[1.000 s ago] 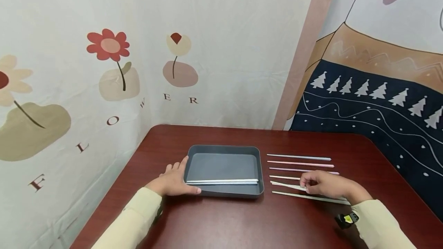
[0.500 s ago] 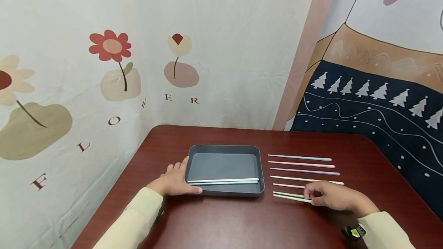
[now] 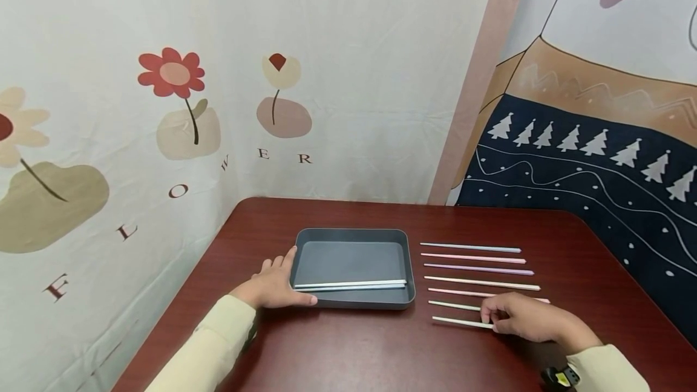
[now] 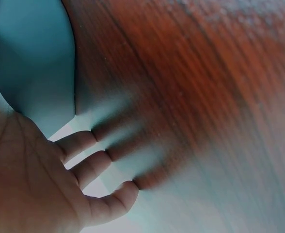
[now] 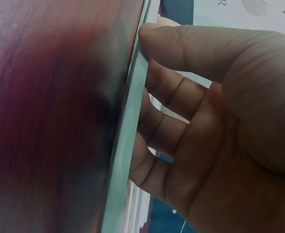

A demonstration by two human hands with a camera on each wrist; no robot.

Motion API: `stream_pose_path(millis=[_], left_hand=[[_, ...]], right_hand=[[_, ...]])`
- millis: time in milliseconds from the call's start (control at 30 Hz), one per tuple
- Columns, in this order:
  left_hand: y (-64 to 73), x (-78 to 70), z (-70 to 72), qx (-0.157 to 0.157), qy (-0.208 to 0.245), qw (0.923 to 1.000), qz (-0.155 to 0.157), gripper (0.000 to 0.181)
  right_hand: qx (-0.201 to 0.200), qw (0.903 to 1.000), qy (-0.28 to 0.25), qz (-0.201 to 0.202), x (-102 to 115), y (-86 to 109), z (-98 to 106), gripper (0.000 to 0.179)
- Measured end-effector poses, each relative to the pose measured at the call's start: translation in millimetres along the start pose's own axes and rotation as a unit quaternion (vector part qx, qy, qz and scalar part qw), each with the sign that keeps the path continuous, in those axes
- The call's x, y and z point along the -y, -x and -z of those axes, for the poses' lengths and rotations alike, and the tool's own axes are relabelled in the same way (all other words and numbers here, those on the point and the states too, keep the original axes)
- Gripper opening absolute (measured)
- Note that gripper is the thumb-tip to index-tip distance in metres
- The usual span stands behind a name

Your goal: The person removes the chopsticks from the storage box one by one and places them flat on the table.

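My right hand (image 3: 523,316) pinches a pale green chopstick (image 5: 120,160) between thumb and fingers, at the near end of a row of chopsticks on the table. In the head view that chopstick's thin end (image 3: 460,322) points left, and its other end is hidden by the hand. Just beyond it lies another pale green chopstick (image 3: 454,305), partly covered by the fingers. My left hand (image 3: 274,286) rests against the left near corner of a grey tray (image 3: 359,305), fingers spread and thumb along its near side. In the left wrist view its fingertips touch the tabletop.
Inside the tray lie two light chopsticks (image 3: 348,285) along the near wall. To its right, blue (image 3: 471,247), pink (image 3: 474,258), purple (image 3: 479,269), cream (image 3: 481,283) and another pink chopstick (image 3: 457,293) lie roughly parallel. A printed curtain (image 3: 348,77) stands behind the table (image 3: 348,349).
My right hand has moved toward the near edge with a chopstick, past the other pale green one. A pink chopstick it covered now shows more. The left hand and tray have stayed put.
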State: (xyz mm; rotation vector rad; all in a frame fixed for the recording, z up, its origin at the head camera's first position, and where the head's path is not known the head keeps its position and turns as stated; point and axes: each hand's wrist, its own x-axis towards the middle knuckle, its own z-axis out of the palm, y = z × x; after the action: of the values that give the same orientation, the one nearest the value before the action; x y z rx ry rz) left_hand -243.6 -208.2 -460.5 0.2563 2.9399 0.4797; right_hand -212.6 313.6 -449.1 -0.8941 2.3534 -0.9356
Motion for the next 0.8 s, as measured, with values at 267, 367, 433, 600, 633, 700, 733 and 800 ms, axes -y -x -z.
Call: stream_pose_path(millis=[267,367,433,600,633,700,733,800], left_hand=[[-1.2,-0.3,1.8,0.002,-0.001,1.0,0.0,0.139],[-1.2,-1.2,2.1,0.002,-0.003,1.0,0.0,0.14],[-1.0,-1.6,1.9,0.003,-0.003,1.0,0.0,0.14],[-0.7,-1.4,1.1,0.002,-0.001,1.0,0.001,0.14],[-0.7,-1.2,1.0,0.001,-0.001,1.0,0.0,0.14],[-0.7,-0.7,0.5,0.001,-0.001,1.0,0.001,0.14],[-0.8,-0.4,0.1,0.001,-0.002,1.0,0.001,0.14],[-1.0,0.1,-0.5,0.003,-0.002,1.0,0.002,0.14]], right_hand=[[-0.026,0.9984,0.049,0.013,0.5,-0.2,-0.5,0.016],[-0.029,0.9981,0.053,0.005,0.5,-1.5,-1.1,0.016],[-0.029,0.998,0.056,0.0,0.1,-2.1,-1.9,0.015],[-0.029,0.9974,0.066,-0.009,-1.4,-3.6,-3.1,0.018],[-0.029,0.9973,0.067,-0.01,-1.9,-3.8,-3.2,0.018],[-0.029,0.9971,0.069,-0.015,-2.0,-3.8,-3.2,0.019],[-0.029,0.997,0.07,-0.018,-1.5,-3.7,-3.2,0.019],[-0.031,0.9964,0.076,-0.019,-0.5,-3.7,-2.7,0.019]])
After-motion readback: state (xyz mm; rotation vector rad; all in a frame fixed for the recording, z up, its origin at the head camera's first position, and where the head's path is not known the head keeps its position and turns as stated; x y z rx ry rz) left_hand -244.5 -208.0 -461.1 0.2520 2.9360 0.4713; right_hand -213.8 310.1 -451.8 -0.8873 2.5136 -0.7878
